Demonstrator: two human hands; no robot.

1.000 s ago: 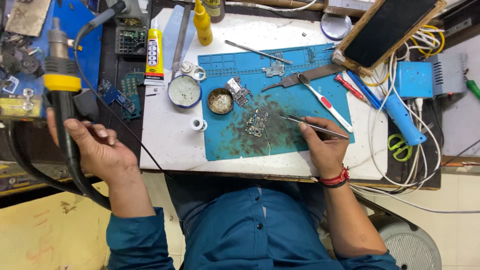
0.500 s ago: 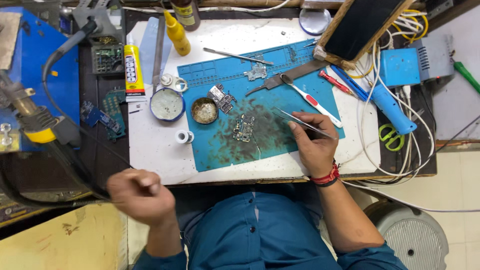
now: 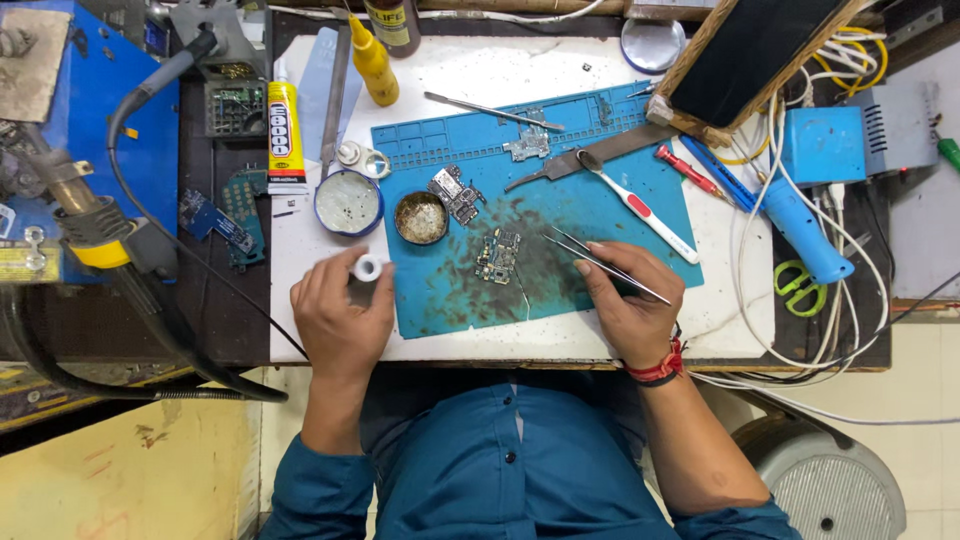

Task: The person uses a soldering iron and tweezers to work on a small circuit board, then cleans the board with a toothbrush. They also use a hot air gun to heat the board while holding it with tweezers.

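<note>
Small white spool (image 3: pixel 367 267) (upright) and slim tweezers (image 3: pixel 600 264), both held.

Left hand (image 3: pixel 340 320) left the hot-air wand (image 3: pixel 85 220) — now grips a small white spool (image 3: pixel 367 267).

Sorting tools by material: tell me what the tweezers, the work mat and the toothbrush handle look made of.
Tweezers in the right hand: likely steel, thin and grey with a dull sheen. Work mat: probably silicone or rubber, matte blue with moulded compartments, stained dark. Toothbrush: plastic, glossy white with a red grip.

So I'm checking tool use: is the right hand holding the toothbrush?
No, the right hand holds thin metal tweezers; the toothbrush lies apart on the blue mat.
</note>
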